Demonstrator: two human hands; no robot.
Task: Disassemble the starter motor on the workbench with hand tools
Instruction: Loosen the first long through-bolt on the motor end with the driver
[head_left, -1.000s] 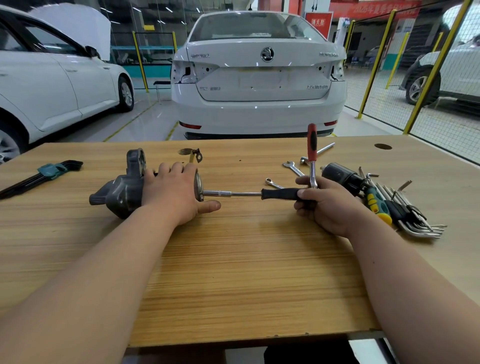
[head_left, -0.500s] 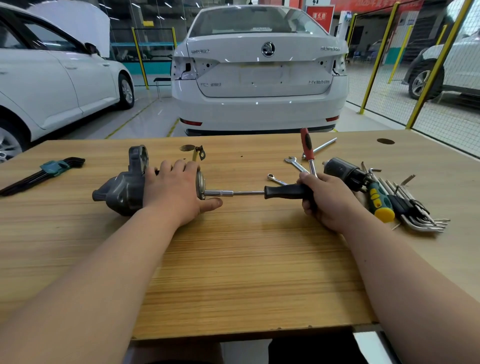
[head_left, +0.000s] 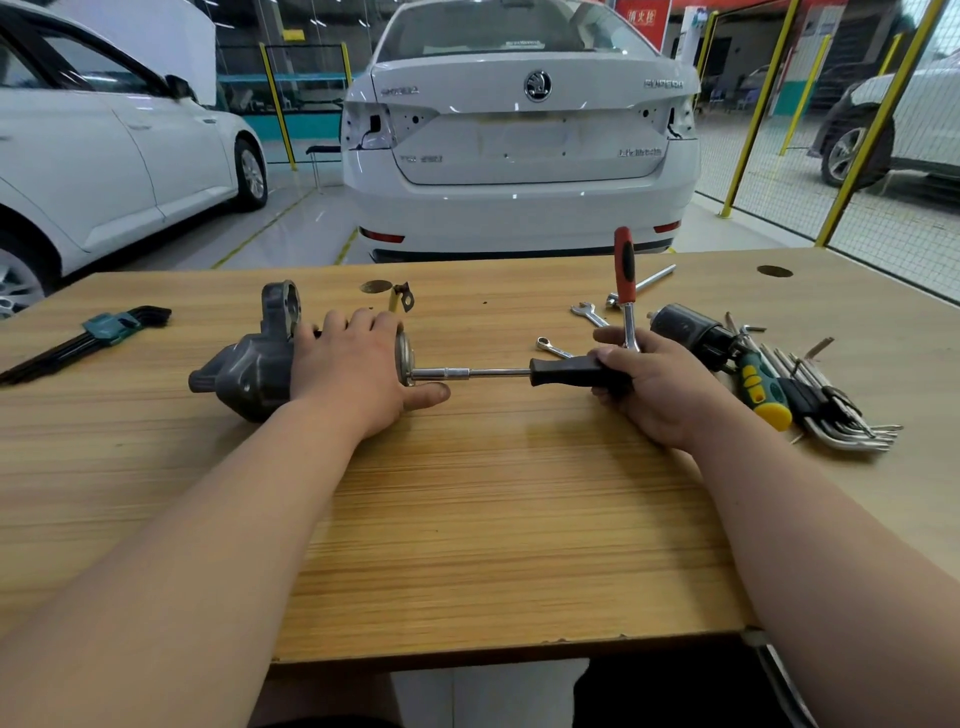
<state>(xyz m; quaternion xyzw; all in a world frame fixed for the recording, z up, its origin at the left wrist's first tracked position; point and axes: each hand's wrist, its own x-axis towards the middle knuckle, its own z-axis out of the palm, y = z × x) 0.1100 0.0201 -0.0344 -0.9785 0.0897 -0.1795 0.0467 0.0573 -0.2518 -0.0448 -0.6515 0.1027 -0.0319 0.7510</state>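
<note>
My left hand (head_left: 353, 374) clamped the starter motor (head_left: 249, 379) while my right hand (head_left: 660, 384) gripped the socket driver (head_left: 566, 371) at its end cover (head_left: 402, 358); the body was still assembled, so most disassembly appeared outstanding.

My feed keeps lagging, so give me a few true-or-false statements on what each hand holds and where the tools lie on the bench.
1. The left hand holds the starter motor down on the bench. True.
2. The right hand is empty. False: it grips the black handle of the socket driver, whose shaft reaches the motor's end.
3. The hex key set in the teal holder lies at the bench's left. True.
4. The green-and-yellow screwdriver is in the left hand. False: it lies on the bench, right of the right hand.
</note>
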